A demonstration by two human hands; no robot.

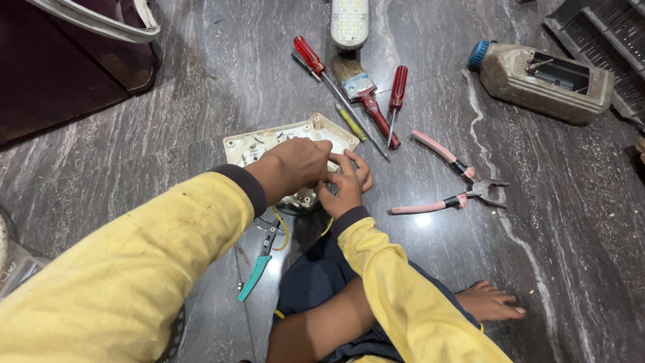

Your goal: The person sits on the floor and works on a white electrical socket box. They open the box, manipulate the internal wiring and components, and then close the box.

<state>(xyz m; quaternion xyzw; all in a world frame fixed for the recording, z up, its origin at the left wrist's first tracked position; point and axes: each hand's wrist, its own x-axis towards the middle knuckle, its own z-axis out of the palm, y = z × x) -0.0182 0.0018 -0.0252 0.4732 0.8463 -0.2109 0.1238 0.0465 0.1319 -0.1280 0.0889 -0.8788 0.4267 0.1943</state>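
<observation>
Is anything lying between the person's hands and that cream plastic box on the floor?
Nothing visible: the left hand and right hand already rest on the cream box. The screwdrivers and pliers lie off to the side.

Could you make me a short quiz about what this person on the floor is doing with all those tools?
1. True or false: both hands rest on the cream plastic housing.
2. Which tool lies open on the floor beside the person's right hand?
A. pink-handled pliers
B. a hammer
C. a saw
3. What lies between the two red-handled screwdrivers?

Key
1. True: the left hand and the right hand meet over the housing, though what the fingers grip is hidden.
2. A
3. A paintbrush with a red handle.
</observation>
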